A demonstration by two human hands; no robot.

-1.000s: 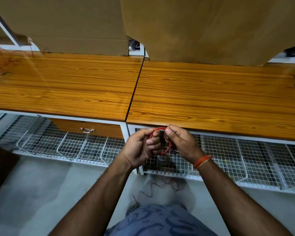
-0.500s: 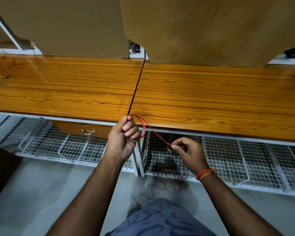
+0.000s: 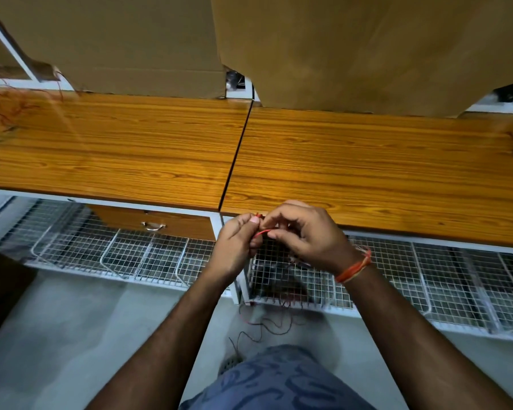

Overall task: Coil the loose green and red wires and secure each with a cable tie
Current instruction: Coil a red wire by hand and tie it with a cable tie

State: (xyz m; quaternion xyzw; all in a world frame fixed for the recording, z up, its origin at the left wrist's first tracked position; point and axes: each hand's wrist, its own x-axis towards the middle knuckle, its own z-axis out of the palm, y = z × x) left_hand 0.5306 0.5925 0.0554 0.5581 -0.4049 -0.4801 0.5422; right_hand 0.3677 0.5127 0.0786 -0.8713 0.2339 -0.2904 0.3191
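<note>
Red wire (image 3: 262, 232) between both hands

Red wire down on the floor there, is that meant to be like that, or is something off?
Loose red wire straggles in untidy loops across the floor below the wire basket, uncoiled. Both hands hold another short stretch above.
</note>
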